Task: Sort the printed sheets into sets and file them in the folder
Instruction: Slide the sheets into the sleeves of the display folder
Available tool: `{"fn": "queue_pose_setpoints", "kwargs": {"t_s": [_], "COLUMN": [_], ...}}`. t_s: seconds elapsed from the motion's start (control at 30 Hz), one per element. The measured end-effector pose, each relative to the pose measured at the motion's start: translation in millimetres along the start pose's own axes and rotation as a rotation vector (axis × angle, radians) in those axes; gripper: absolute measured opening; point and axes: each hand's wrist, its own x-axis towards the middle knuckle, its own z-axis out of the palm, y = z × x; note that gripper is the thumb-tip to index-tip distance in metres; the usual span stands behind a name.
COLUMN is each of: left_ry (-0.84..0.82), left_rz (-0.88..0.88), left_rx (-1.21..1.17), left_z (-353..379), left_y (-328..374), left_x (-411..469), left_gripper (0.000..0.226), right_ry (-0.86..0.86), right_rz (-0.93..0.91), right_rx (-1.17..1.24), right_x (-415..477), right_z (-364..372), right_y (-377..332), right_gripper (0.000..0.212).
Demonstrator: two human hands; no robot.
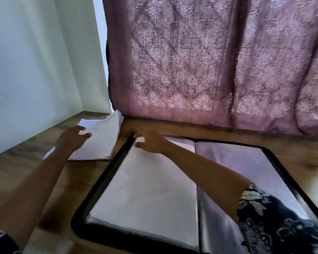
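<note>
An open black-edged folder (106, 173) with clear sleeves lies on the wooden table; its left page (145, 189) shows a white sheet inside. A stack of printed sheets (103, 142) lies beyond the folder's upper left corner. My left hand (72, 138) reaches over the stack's near left edge, fingers spread and relaxed, holding nothing that I can see. My right hand (151, 142) rests at the top left corner of the folder's left page, fingers loosely bent at the sleeve's edge; blur hides whether it pinches anything.
A mauve patterned curtain (209, 61) hangs down to the table's far edge. A white wall (35, 61) borders the table on the left. The folder's right page (246, 171) is a shiny clear sleeve. Bare wood (44, 180) shows between my left arm and the folder.
</note>
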Motion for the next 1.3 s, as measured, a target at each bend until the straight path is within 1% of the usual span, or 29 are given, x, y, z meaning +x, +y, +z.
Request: {"fn": "queue_pose_setpoints", "kwargs": {"t_s": [0.07,0.13,0.2,0.27,0.3,0.4,0.47,0.53,0.57,0.63,0.67,0.73,0.8,0.83,0.9,1.0,1.1,1.17,1.23,1.3], "left_ry": [-0.046,-0.098,-0.110,-0.119,-0.122,-0.100,-0.099,-0.113,-0.116,-0.118,-0.112,-0.104,-0.100,-0.096,-0.107,-0.135,-0.162,-0.169,-0.185,-0.251], "left_rz": [-0.074,-0.075,-0.075,-0.066,-0.062,-0.026,-0.023,-0.036,-0.039,-0.044,-0.040,-0.042,-0.063,-0.076,-0.110,-0.169,-0.084,-0.071,-0.058,0.008], "left_rx": [0.024,0.066,0.149,0.264,0.301,0.346,0.367,0.363,0.356,0.340,0.329,0.300,0.222,0.171,0.064,-0.222,-0.493,-0.688,-0.830,-0.943], "left_z": [-3,1,5,11,14,17,18,19,20,22,22,22,19,16,11,0,-18,-33,-45,-53], "left_y": [-23,-43,-58,-67,-68,-71,-78,-85,-87,-90,-91,-90,-89,-89,-87,-72,-47,-29,-13,7], "left_x": [16,32,44,51,53,58,64,69,70,72,72,70,69,69,70,69,66,54,43,26], "left_gripper": [0.057,0.066,0.072,0.073,0.072,0.072,0.074,0.076,0.076,0.075,0.074,0.073,0.071,0.069,0.068,0.068,0.054,0.045,0.037,0.033], "right_ry": [0.046,0.073,0.042,-0.006,0.006,0.085,0.137,0.164,0.179,0.189,0.165,0.050,0.048,0.074,0.182,0.303,0.357,0.408,0.444,0.487], "right_rz": [0.028,0.117,0.261,0.395,0.425,0.446,0.404,0.360,0.376,0.483,0.544,0.628,0.653,0.642,0.576,0.488,0.467,0.434,0.387,0.335], "right_rx": [0.027,0.053,0.036,0.096,0.130,0.214,0.281,0.391,0.506,0.730,0.757,0.738,0.776,0.803,0.867,0.896,0.899,0.909,0.903,0.885], "right_x": [33,68,103,134,146,174,190,201,205,206,207,204,198,193,186,176,165,152,132,106], "right_z": [19,36,53,68,74,89,101,108,110,107,106,106,106,103,95,73,44,18,-9,-34], "right_y": [-6,-6,-2,5,11,11,5,-3,-7,-13,-14,-18,-23,-26,-30,-35,-37,-33,-33,-35], "right_gripper": [0.030,0.030,0.041,0.063,0.071,0.085,0.088,0.084,0.080,0.065,0.055,0.035,0.032,0.033,0.033,0.035,0.036,0.034,0.037,0.034]}}
